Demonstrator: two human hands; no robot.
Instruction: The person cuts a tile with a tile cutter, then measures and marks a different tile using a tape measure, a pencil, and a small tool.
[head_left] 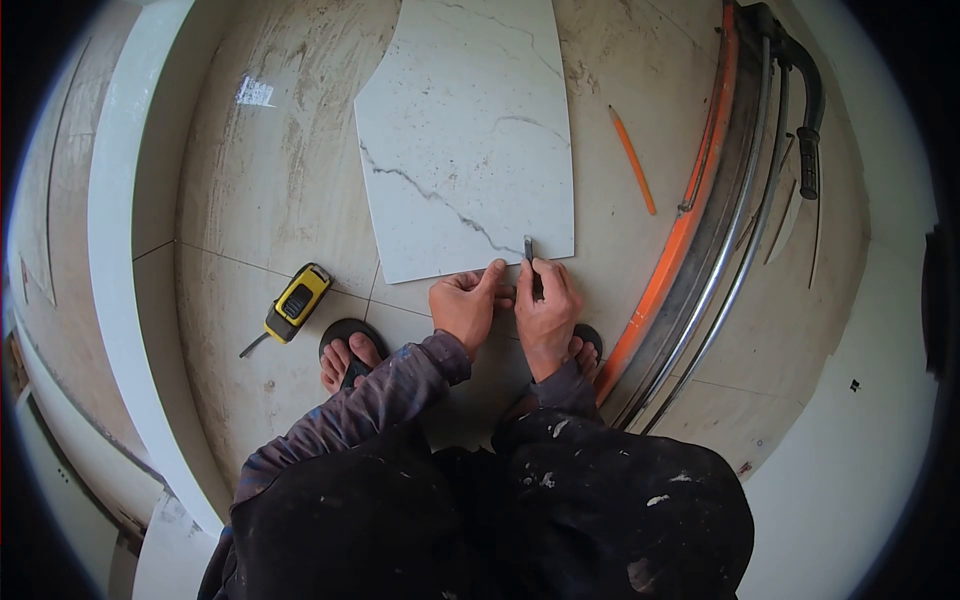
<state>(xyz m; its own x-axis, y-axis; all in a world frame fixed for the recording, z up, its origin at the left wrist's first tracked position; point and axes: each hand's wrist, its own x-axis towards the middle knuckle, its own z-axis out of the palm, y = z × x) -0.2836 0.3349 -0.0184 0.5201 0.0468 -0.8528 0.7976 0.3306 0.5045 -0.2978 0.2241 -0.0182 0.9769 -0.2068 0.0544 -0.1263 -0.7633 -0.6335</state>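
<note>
A white marble-look tile (468, 135) with grey veins lies on the floor in front of me, its upper left side cut at an angle. My left hand (464, 308) is closed at the near edge, thumb at the rim and the other fingers curled partly out of sight below it. Just to its right, my right hand (548, 315) grips a small dark hand tool (529, 250) upright. The tool's light-coloured head reaches over the tile near its lower right corner. Its exact kind cannot be made out.
A yellow and black tape measure (298, 303) lies on the left. An orange pencil (633, 162) rests right of the tile. Further right stands a manual tile cutter (683, 225) with an orange base, chrome rails and a black handle (808, 165). A white ledge (125, 220) runs along the left.
</note>
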